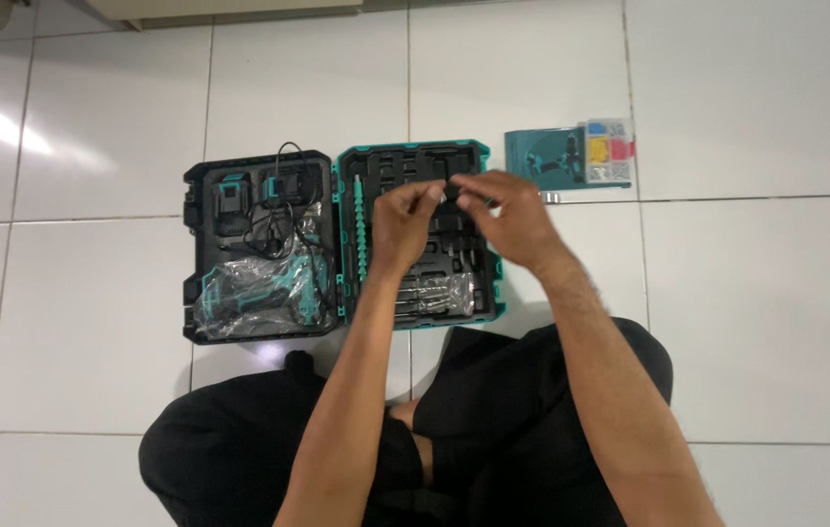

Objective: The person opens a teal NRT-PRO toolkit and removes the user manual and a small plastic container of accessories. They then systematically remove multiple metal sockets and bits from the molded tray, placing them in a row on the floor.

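Observation:
An open black and teal tool case (342, 244) lies on the white tiled floor in front of me. Its left half holds a cordless drill in a clear plastic bag (259, 293), a battery (231, 198) and a charger with a black cable (283, 190). The right half holds a teal row of bits (357, 234) and black moulded slots. My left hand (403, 222) and my right hand (507, 217) meet above the right half, both pinching a small dark part (451, 194) between their fingertips.
A teal booklet (544, 159) and a small clear box of coloured plugs and screws (608, 153) lie on the floor right of the case. My crossed legs in black trousers (493, 410) sit just below the case. A cabinet base (239, 10) runs along the top edge.

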